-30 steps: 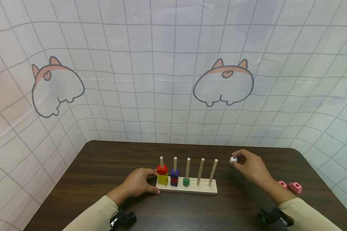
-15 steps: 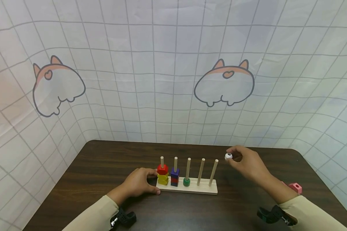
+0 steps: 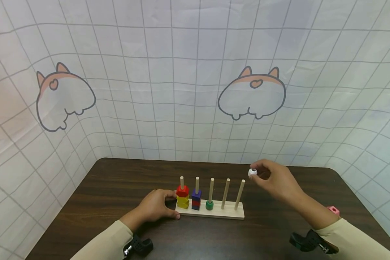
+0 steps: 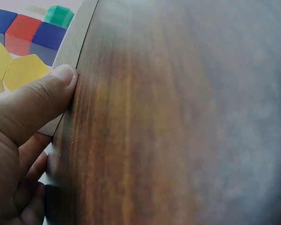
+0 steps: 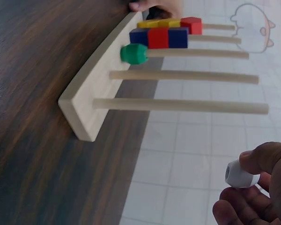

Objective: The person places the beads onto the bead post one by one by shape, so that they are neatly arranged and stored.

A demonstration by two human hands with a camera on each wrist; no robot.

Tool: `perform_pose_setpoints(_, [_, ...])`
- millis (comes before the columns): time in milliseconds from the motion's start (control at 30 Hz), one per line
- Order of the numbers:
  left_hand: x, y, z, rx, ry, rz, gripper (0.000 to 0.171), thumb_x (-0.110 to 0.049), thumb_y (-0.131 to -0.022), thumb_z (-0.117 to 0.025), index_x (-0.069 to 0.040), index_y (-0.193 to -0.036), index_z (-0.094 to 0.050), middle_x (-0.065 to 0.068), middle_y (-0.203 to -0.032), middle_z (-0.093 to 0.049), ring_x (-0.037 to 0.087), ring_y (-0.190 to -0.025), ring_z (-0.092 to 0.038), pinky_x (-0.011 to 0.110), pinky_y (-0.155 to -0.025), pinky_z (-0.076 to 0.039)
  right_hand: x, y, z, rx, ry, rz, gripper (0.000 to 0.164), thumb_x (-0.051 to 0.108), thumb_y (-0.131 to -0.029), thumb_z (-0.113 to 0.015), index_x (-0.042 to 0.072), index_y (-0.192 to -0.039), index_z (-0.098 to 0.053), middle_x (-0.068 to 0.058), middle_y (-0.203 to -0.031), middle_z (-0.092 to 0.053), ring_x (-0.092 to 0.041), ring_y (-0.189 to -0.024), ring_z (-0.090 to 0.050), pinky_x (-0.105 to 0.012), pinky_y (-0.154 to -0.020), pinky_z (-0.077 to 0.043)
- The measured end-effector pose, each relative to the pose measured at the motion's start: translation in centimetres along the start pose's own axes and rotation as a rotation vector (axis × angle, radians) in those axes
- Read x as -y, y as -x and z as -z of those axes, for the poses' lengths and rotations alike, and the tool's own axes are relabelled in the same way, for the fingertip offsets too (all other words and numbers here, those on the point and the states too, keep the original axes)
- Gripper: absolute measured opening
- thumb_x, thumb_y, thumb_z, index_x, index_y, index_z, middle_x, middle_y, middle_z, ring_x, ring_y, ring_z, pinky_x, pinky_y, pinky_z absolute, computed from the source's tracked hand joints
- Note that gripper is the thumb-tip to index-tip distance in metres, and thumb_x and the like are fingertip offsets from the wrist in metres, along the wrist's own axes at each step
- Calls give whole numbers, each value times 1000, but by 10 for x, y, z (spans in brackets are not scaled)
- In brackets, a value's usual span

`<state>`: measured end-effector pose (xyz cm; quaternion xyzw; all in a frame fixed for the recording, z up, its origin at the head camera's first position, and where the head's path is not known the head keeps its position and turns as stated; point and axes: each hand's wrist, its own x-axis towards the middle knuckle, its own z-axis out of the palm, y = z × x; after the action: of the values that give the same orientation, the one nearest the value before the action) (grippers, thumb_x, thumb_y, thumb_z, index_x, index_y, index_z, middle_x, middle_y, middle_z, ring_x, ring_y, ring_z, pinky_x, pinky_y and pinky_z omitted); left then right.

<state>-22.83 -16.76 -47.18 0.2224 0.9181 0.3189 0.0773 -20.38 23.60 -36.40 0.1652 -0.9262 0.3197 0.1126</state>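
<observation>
My left hand (image 3: 154, 206) grips the left end of a pale wooden peg stand (image 3: 214, 213), its thumb along the front edge in the left wrist view. Yellow blocks (image 3: 182, 202) under a red block (image 3: 182, 191) fill the leftmost peg. The second peg carries a blue, red and blue stack (image 5: 158, 38). A green bead (image 5: 134, 54) sits at the foot of the third peg, while the two right pegs (image 5: 182, 106) are bare. Raised to the right of the stand, my right hand (image 3: 279, 182) pinches a white bead (image 5: 239, 174) between thumb and fingers, its hole showing.
A pink block (image 3: 333, 210) lies on the dark wooden table (image 3: 247, 238) at the right, partly covered by my right forearm. Behind the table hangs a white cloth (image 3: 188, 108) with a grid and cartoon animals.
My right hand has moved left and upward with the white bead, closer to the rightmost peg. One of two pink blocks is now hidden behind my forearm. The left hand stays put.
</observation>
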Motion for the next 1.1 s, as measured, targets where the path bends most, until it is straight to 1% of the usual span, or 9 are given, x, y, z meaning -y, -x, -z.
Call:
perform_pose_setpoints(200, [0,0,0,3,4,5,65,-44,-69,-95,-11,-121,-73,6,-121,-73,30,-120,-63,55,-102,-47,11,-1,3,4,-12,17,26,19,-94,-77,11,-118,-69,1,-104,-73,-15,-88,-71,-35,-71,-57])
perform_pose_setpoints(500, [1,0,1,-2,3,-2,64,-44,-69,-95,-11,-120,-74,6,-120,-74,29,-119,-64,55,-101,-48,26,-4,1,2,-47,32,26,19,-92,-79,12,-116,-70,3,-99,-73,-12,-84,-70,-34,-70,-57])
perform_pose_setpoints(733, [0,1,2,-2,6,-7,65,-44,-69,-95,-11,-121,-73,6,-121,-74,30,-119,-64,55,-102,-47,37,-9,-4,13,-83,63,25,13,-91,-79,10,-114,-70,5,-94,-72,-11,-83,-70,-32,-70,-57])
perform_pose_setpoints(1100, [1,1,1,-5,-1,-4,70,-45,-69,-95,-10,-125,-72,3,-120,-74,28,-119,-64,54,-103,-47,50,-13,-15,37,-85,101,24,14,-91,-79,11,-114,-70,6,-97,-71,-10,-85,-69,-31,-73,-58])
